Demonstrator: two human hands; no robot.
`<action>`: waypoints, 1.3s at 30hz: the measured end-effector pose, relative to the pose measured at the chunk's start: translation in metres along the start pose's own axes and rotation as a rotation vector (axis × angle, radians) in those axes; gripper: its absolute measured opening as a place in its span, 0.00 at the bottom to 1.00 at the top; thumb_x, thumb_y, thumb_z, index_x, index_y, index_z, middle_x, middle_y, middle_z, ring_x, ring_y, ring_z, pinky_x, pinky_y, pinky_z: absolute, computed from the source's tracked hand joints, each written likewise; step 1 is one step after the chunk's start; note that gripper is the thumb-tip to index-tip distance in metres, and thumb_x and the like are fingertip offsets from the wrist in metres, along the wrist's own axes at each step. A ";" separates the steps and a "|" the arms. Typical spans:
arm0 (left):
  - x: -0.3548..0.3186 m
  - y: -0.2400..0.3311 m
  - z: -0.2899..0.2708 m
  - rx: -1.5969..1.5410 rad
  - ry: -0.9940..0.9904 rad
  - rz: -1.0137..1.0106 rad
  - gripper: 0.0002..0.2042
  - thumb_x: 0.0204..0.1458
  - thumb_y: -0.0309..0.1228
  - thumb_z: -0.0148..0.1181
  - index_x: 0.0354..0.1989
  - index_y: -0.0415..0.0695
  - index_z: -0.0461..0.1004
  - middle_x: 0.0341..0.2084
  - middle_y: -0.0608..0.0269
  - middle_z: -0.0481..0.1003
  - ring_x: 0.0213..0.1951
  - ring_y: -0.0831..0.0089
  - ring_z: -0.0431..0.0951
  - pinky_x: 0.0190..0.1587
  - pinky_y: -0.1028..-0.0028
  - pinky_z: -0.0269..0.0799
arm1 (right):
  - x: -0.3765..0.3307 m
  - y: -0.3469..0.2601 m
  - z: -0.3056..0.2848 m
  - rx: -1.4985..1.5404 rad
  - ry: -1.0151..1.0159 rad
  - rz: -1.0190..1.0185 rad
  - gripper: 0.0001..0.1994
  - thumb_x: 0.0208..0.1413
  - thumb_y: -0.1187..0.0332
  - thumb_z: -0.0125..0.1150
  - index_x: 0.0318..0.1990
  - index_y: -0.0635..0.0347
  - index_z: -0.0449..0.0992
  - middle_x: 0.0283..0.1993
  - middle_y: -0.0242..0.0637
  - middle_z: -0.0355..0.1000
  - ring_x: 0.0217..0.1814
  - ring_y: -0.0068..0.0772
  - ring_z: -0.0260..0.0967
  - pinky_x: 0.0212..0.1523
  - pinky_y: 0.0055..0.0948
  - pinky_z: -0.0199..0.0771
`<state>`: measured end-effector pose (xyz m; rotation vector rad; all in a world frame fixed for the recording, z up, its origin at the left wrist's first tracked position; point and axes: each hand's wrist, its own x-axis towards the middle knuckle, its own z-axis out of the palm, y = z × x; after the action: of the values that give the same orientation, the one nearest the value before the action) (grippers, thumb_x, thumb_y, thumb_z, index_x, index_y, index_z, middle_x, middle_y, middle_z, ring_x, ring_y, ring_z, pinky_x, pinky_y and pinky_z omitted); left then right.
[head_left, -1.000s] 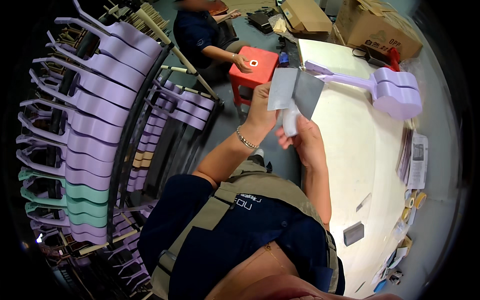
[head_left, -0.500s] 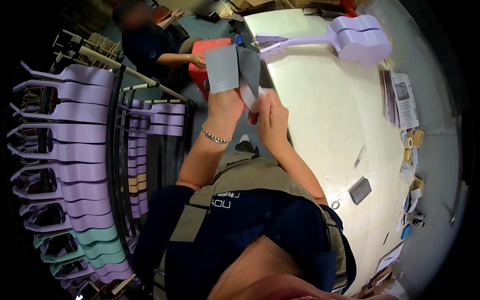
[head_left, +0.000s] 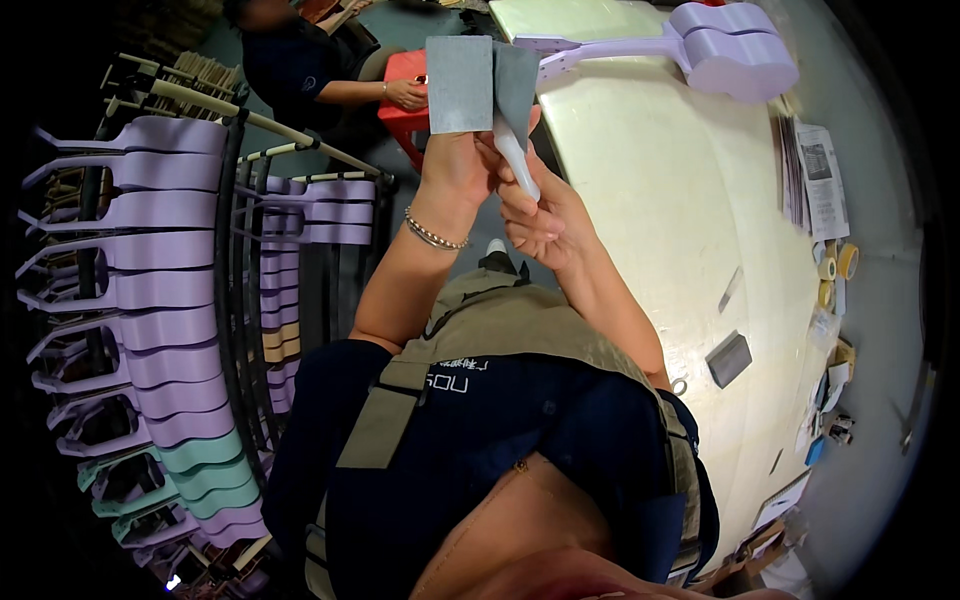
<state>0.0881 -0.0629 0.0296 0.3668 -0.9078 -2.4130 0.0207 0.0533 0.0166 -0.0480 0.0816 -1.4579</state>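
Observation:
In front of my chest, over the floor left of the table, my left hand (head_left: pixel 462 165) grips a flat grey square of what looks like sandpaper (head_left: pixel 459 85); most of its fingers are hidden. Beside the square stands a second grey sandpaper piece (head_left: pixel 515 80), tilted, with a white curled strip (head_left: pixel 514 160) running down from it. My right hand (head_left: pixel 545 215) pinches the lower end of this white strip. Whether the two grey pieces are joined cannot be made out.
Purple ukulele-shaped bodies with necks (head_left: pixel 740 55) lie on the pale table (head_left: pixel 640 240), with a grey block (head_left: pixel 728 360) and tape rolls (head_left: pixel 847 260). At left, racks hold purple and green instruments (head_left: pixel 165 260). Another person (head_left: pixel 300 70) sits beyond a red stool (head_left: pixel 402 70).
Both hands have moved farther from my body with the grey pieces. My right hand has turned, and the white strip now points down into its fingers.

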 end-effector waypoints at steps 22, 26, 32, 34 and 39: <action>0.076 -0.171 -0.017 0.398 -0.042 -0.600 0.31 0.57 0.46 0.36 0.58 0.31 0.41 0.59 0.49 0.47 0.60 0.59 0.48 0.57 0.62 0.52 | -0.109 -0.002 -0.065 -0.662 0.682 -0.812 0.19 0.60 0.56 0.36 0.38 0.64 0.65 0.31 0.41 0.69 0.21 0.20 0.58 0.22 0.19 0.60; 0.037 -0.177 0.005 0.301 -0.480 -0.700 0.34 0.53 0.56 0.32 0.55 0.35 0.53 0.56 0.52 0.55 0.58 0.62 0.54 0.56 0.58 0.53 | -0.130 0.003 -0.085 -0.611 0.863 -1.006 0.19 0.60 0.56 0.37 0.37 0.66 0.65 0.31 0.40 0.68 0.22 0.21 0.60 0.23 0.21 0.63; 0.002 -0.190 0.005 0.411 -0.537 -0.556 0.15 0.55 0.36 0.45 0.44 0.37 0.62 0.42 0.55 0.69 0.44 0.69 0.70 0.47 0.71 0.66 | -0.149 0.001 -0.103 -0.911 1.064 -0.790 0.14 0.58 0.62 0.40 0.37 0.63 0.70 0.27 0.37 0.68 0.22 0.23 0.67 0.24 0.21 0.67; 0.003 -0.183 0.002 0.445 -0.543 -0.550 0.14 0.56 0.33 0.42 0.47 0.36 0.59 0.43 0.49 0.68 0.46 0.61 0.69 0.48 0.66 0.66 | -0.177 -0.018 -0.114 -1.139 1.255 -0.685 0.10 0.54 0.69 0.42 0.38 0.60 0.71 0.27 0.37 0.69 0.23 0.26 0.68 0.26 0.23 0.69; 0.001 -0.166 -0.002 0.466 -0.542 -0.522 0.16 0.56 0.30 0.42 0.52 0.38 0.55 0.41 0.47 0.69 0.45 0.53 0.71 0.48 0.63 0.67 | -0.295 -0.102 -0.163 -2.487 1.588 -0.384 0.17 0.43 0.76 0.48 0.40 0.42 0.72 0.38 0.32 0.64 0.44 0.36 0.61 0.37 0.33 0.67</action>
<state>0.0248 0.0411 -0.0839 0.1111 -1.8208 -2.8110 -0.1264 0.3382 -0.1298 -0.8932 3.1112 -0.4308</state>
